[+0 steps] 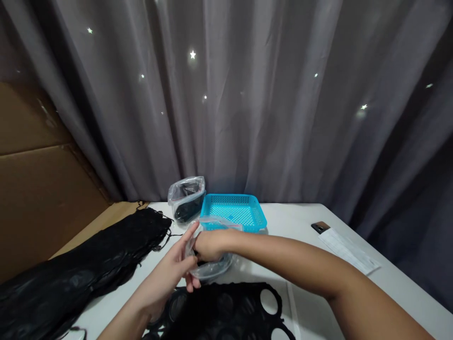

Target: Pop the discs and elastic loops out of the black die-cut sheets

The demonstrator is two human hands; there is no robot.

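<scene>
A clear plastic zip bag [212, 271] is at the middle of the table, its mouth spread wide. My left hand [182, 262] grips the bag's left edge, thumb on the near side and index finger stretched along the rim. Into the bag's mouth reaches my right hand [208, 245]; its fingers are hidden inside, beside something dark that I cannot make out. Just in front of the bag lies a black fabric piece [219, 309] with round holes or rings.
Behind the bag sits a blue perforated basket [262, 219]. A clear bag-lined container [187, 200] with dark contents stands left of it. A long black fabric bundle [88, 250] and cardboard box [46, 189] fill the left. A phone [320, 227] and white paper [348, 250] lie right.
</scene>
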